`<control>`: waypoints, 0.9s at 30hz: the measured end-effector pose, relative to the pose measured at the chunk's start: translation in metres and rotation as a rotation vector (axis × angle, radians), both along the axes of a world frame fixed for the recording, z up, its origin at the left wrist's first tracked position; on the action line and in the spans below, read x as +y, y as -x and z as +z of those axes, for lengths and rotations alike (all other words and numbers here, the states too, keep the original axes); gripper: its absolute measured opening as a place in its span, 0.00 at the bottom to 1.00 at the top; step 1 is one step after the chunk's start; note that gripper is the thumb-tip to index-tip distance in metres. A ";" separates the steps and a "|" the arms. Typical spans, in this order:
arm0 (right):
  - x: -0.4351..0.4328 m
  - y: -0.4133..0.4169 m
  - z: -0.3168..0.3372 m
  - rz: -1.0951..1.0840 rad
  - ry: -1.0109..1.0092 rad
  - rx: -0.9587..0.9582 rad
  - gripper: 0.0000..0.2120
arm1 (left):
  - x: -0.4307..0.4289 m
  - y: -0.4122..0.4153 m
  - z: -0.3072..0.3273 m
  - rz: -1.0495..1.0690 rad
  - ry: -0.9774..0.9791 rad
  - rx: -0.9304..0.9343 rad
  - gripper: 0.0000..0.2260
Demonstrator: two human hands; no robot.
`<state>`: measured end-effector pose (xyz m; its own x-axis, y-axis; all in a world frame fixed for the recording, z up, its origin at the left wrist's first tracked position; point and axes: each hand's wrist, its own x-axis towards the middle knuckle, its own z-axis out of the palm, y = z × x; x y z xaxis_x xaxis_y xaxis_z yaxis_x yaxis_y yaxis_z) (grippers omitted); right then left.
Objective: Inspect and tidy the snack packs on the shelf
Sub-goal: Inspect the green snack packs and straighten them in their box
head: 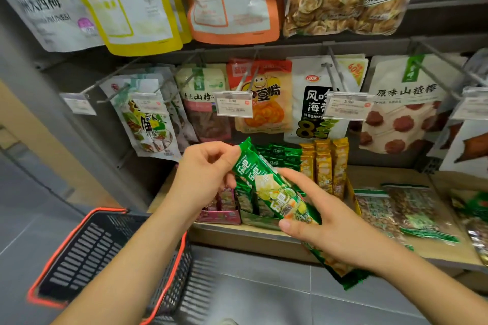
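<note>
A long green pack (269, 187) is held slantwise in front of the shelf (264, 232), its upper end up and to the left, its lower end down and to the right. The wrapper is glossy, printed with white characters and a picture of pale and yellow snack pieces, and its top edge is crimped. The upper end is pinched by the left hand (208, 171), whose fingers are curled in against the thumb. The lower part is gripped by the right hand (335, 227): the thumb is pressed against the near edge and the fingers are laid along the far side. A second green wrapper end (351, 281) is seen below the right palm (how it is held is hidden).

Behind the pack, on the pale wooden shelf, green packs (280, 157) are stacked in a box, with yellow packs (324, 166) standing upright just beside them on the right and red packs (224, 200) on the left. Flat clear bags (412, 214) are laid further right. Above, bags (260, 95) are hung on metal pegs with price tags (233, 107) clipped in front, and a higher row of larger pouches (232, 0) is hung above those. A black basket (87, 253) with a red rim is carried on the left forearm. The floor (250, 298) is laid with grey tiles.
</note>
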<state>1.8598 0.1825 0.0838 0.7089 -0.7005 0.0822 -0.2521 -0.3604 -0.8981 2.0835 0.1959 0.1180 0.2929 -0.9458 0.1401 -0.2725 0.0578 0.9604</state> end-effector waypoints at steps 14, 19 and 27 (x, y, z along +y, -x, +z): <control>0.008 -0.010 -0.011 -0.122 0.167 0.239 0.34 | -0.012 0.010 -0.008 0.081 -0.031 0.314 0.11; 0.005 -0.008 -0.013 -0.043 -0.162 0.027 0.20 | -0.012 0.005 -0.012 0.104 -0.053 0.366 0.12; 0.019 -0.017 -0.015 -0.181 -0.127 -0.042 0.19 | -0.014 0.016 -0.018 0.029 -0.061 0.469 0.19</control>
<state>1.8771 0.2010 0.0686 0.5682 -0.8228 0.0118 -0.2638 -0.1958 -0.9445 2.0675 0.1817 0.1005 0.3374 -0.9388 -0.0691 0.1913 -0.0034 0.9815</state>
